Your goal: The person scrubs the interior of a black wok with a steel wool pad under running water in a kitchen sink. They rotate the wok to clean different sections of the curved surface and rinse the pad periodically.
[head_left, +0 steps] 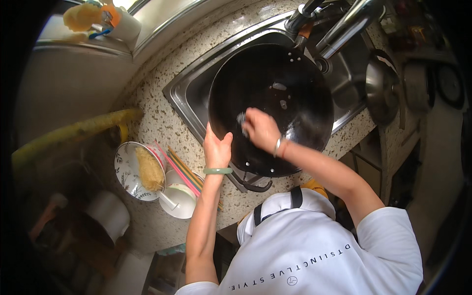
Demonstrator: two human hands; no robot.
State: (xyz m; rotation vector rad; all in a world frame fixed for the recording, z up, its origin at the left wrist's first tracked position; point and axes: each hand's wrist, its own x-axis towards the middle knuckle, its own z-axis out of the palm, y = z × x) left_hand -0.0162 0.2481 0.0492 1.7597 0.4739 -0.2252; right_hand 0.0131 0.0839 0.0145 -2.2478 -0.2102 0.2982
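A large black wok [250,73] lies across the steel sink [189,98], with small wet patches shining on its inner surface. My left hand [218,148] grips its near-left rim, the thumb on the inside and the other fingers mostly hidden beyond the edge. Inside the bowl of the wok, my right hand [263,130] is closed around a silvery wire scourer [241,118], pressed to the wall not far from the left hand. The wok's loop handle [257,187] points toward me, and its wooden-ended handle [305,32] points away under the tap.
A chrome faucet [351,28] reaches over the sink. Left on the speckled counter [162,108] are a patterned bowl [127,169] holding a tan loofah-like sponge [150,169], coloured chopsticks [179,172] and a small white bowl [179,206]. A metal lid [381,91] lies at right.
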